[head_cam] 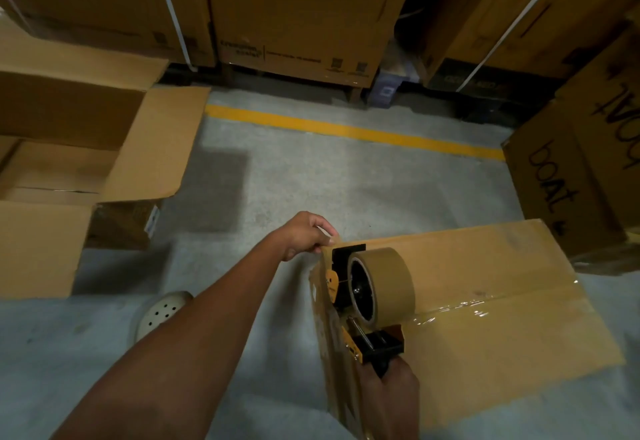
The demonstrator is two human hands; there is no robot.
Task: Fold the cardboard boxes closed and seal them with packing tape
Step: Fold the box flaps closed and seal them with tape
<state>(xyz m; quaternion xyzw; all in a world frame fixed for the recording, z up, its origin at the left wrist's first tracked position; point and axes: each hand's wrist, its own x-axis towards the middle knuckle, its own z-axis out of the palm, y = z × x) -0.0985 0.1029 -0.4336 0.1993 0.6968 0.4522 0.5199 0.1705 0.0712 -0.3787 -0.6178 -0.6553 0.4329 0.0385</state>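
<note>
The right hand (391, 394) squeezes the tape gun (377, 346), the left hand (306, 235) pinches the box (491, 342) corner; if the box slips, the tape (393, 280) could go crooked.

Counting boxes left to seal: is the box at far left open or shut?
Open. The left box has its flaps spread outward, and its inside shows.

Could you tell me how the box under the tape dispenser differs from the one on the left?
The taped box has flaps folded shut, tape along the seam; the left box has flaps spread open. The left hand grips the taped box's corner and the right hand holds the tape dispenser on it; the left box is untouched. Both are brown cardboard.
</note>
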